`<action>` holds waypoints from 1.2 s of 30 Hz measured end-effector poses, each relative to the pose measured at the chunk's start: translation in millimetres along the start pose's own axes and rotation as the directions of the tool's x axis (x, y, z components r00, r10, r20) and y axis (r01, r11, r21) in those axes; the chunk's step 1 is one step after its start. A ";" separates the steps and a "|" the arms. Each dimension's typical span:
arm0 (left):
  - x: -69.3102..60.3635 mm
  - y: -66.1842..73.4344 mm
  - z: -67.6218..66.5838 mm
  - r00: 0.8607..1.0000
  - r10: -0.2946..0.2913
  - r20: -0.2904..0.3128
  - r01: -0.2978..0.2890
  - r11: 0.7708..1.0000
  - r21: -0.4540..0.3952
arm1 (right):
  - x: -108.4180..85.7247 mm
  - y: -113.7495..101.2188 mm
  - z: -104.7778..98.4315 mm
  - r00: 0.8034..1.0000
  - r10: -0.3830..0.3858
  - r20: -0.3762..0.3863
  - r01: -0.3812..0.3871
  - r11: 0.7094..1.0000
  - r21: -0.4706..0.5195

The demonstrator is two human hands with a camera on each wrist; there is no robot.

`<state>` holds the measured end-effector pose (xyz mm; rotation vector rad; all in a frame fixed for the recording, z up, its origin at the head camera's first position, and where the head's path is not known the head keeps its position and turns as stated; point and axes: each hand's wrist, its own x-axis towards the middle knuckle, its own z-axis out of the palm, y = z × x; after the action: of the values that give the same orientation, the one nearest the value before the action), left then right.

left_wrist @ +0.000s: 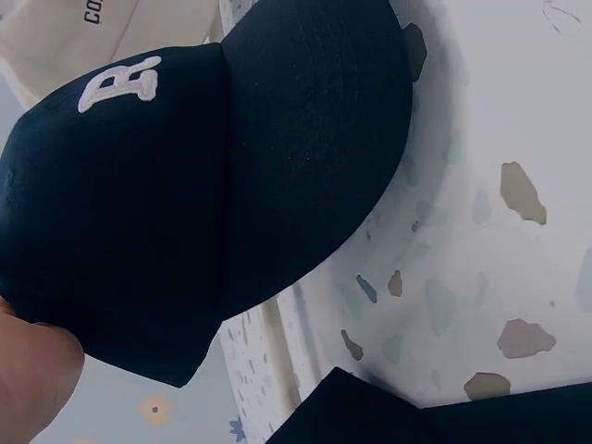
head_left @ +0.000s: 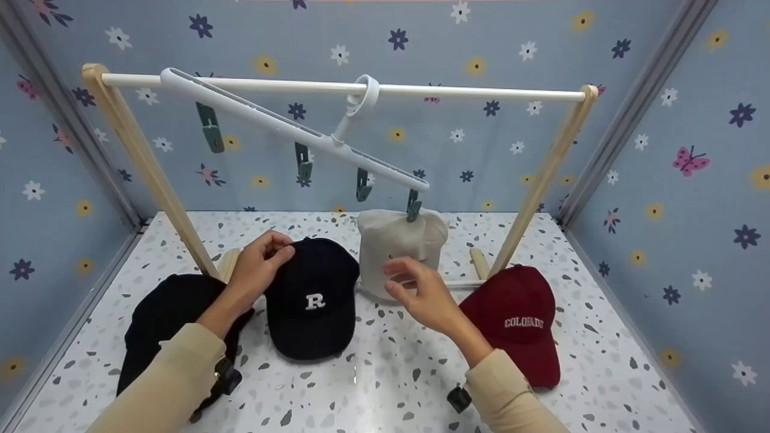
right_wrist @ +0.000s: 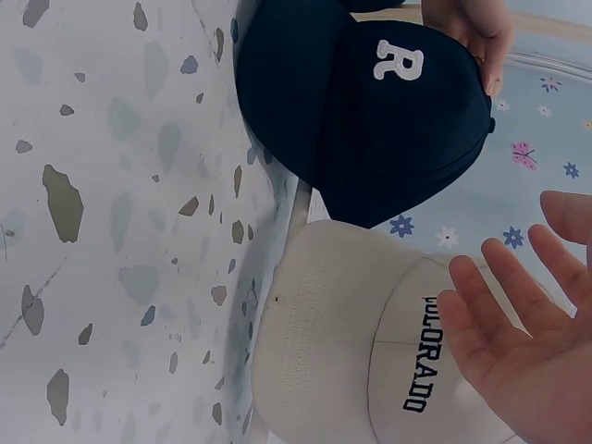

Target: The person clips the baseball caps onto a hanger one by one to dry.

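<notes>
The dark cap marked with a white R (head_left: pixel 313 276) is being held at the worktop (head_left: pixel 373 379) by the left hand (head_left: pixel 257 264); the side of its crown is being pinched between thumb and curled fingers, and its brim is being directed downward. Whether the brim is being supported by the worktop cannot be told. The right hand (head_left: pixel 424 297) is being held open near the cream cap (head_left: pixel 394 240), its fingers being loosely bent and spread; nothing is being gripped by it.

The hanger (head_left: pixel 325 142) is being suspended by its looped hook from the white rail (head_left: pixel 481 92), its right end being tilted down. Four green clips are being carried by its bar; the rightmost clip (head_left: pixel 414 207) is being seen against the top of the cream cap, but contact cannot be confirmed. The rail is being borne by wooden posts (head_left: pixel 160 180). The black cap (head_left: pixel 165 307) is being partly covered by the left sleeve (head_left: pixel 174 367). The red cap (head_left: pixel 520 300), lettered COLORADO, is being supported near the right post.
</notes>
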<state>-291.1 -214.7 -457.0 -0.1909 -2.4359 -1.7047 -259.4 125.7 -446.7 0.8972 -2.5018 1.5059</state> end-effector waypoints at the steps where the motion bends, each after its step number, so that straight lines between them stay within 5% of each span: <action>1: -0.2 0.9 -0.3 1.000 0.007 0.002 -0.007 1.000 0.000 | 0.2 -0.4 0.2 1.000 -0.001 -0.002 0.001 1.000 -0.004; 19: -10.6 24.9 -3.8 0.993 0.106 0.050 -0.106 0.994 -0.011 | 9.4 -8.6 4.0 1.000 0.015 -0.001 -0.015 1.000 0.007; 36: -18.1 43.2 -3.0 0.972 0.222 0.082 -0.224 0.974 0.017 | 19.7 -20.7 13.1 1.000 -0.026 -0.008 0.025 1.000 -0.005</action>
<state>-264.7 -203.0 -420.0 -0.5185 -2.3836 -1.5957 -261.9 99.1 -430.2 0.9170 -2.4779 1.4919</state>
